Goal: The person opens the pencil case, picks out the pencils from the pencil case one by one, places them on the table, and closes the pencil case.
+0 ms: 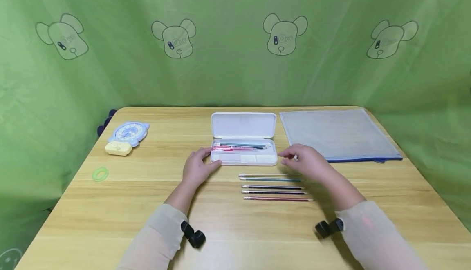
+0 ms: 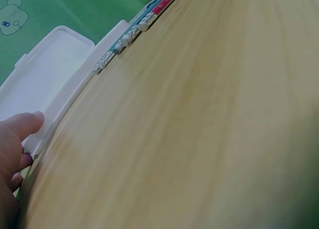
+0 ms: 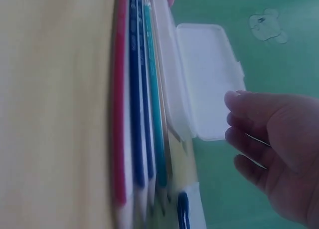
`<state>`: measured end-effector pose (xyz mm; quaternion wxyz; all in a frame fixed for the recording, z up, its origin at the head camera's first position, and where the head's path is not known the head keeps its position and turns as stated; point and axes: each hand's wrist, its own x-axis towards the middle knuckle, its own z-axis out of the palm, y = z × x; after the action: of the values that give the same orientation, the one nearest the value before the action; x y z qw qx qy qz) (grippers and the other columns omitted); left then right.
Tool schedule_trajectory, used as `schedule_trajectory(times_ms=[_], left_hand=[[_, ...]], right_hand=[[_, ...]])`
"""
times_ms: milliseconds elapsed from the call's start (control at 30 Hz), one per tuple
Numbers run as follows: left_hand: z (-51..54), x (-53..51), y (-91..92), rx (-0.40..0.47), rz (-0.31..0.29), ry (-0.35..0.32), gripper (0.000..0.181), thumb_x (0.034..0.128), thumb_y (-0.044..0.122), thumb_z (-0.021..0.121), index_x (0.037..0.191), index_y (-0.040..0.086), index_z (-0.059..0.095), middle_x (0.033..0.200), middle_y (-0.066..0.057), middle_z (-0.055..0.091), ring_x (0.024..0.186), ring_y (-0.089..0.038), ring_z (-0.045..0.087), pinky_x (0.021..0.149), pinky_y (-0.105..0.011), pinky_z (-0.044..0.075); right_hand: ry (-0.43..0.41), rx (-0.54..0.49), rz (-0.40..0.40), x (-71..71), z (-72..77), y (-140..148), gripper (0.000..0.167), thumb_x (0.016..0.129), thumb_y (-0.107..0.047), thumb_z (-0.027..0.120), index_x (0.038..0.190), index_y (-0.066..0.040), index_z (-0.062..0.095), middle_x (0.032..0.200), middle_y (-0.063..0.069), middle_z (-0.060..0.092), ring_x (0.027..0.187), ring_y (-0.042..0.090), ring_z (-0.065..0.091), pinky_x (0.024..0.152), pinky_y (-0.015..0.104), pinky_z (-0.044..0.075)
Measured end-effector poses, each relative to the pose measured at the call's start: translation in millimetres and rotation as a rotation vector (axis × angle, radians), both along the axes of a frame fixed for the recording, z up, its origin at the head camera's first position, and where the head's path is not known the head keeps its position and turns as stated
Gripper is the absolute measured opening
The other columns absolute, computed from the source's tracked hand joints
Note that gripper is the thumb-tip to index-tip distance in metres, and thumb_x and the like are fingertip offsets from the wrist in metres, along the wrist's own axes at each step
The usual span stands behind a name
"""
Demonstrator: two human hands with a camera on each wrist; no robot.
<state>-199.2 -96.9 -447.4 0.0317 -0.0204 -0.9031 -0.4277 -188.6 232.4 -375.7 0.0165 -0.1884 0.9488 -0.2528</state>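
Observation:
A white pencil case stands with its lid up, and several pencils lie in its tray. My left hand grips the case's left end, the thumb by its front edge. In the left wrist view the thumb shows over the rim, with the other fingers partly hidden. My right hand is just off the case's right end, fingers loosely bent. The right wrist view shows nothing between them. In front of the case lies a row of loose pencils, red, dark blue, teal and gold.
A grey mesh zip pouch with a blue edge lies at the back right. At the left are a blue clock-like toy, a pale yellow block and a green ring. A green curtain hangs behind the table.

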Motion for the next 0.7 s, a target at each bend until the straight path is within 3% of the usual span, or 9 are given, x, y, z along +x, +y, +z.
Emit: schedule_trajectory(times_ms=[333,533,700], left_hand=[[-0.8,-0.9,0.3,0.003,0.009,-0.013,0.062,0.0828,0.036,0.077,0.134,0.006,0.058,0.138,-0.011,0.06,0.135,-0.029,0.05,0.127,-0.04,0.017],[-0.1,-0.7,0.0,0.003,0.007,0.009,0.061,0.0827,0.034,0.077,0.133,0.005,0.058,0.137,-0.012,0.061,0.134,-0.03,0.052,0.126,-0.043,0.018],[-0.7,-1.3,-0.2,0.001,0.006,0.006,0.061,0.0829,0.035,0.076,0.133,0.005,0.059,0.136,-0.011,0.061,0.134,-0.029,0.052,0.126,-0.042,0.018]], right_hand=[[-0.047,-0.01,-0.027,-54.8,-7.8,-37.4,0.026,0.094,-0.016,0.063,0.117,-0.005,0.07,0.115,0.015,0.069,0.11,0.031,0.062,0.101,0.05,0.05],[-0.127,0.019,-0.063,-74.6,-15.8,-55.0,0.026,0.094,-0.016,0.063,0.117,-0.005,0.07,0.117,0.015,0.069,0.112,0.031,0.061,0.103,0.048,0.049],[-0.097,0.118,-0.04,-82.5,-22.3,-61.8,0.024,0.094,-0.016,0.062,0.115,-0.006,0.071,0.116,0.013,0.071,0.113,0.031,0.063,0.103,0.047,0.049]])
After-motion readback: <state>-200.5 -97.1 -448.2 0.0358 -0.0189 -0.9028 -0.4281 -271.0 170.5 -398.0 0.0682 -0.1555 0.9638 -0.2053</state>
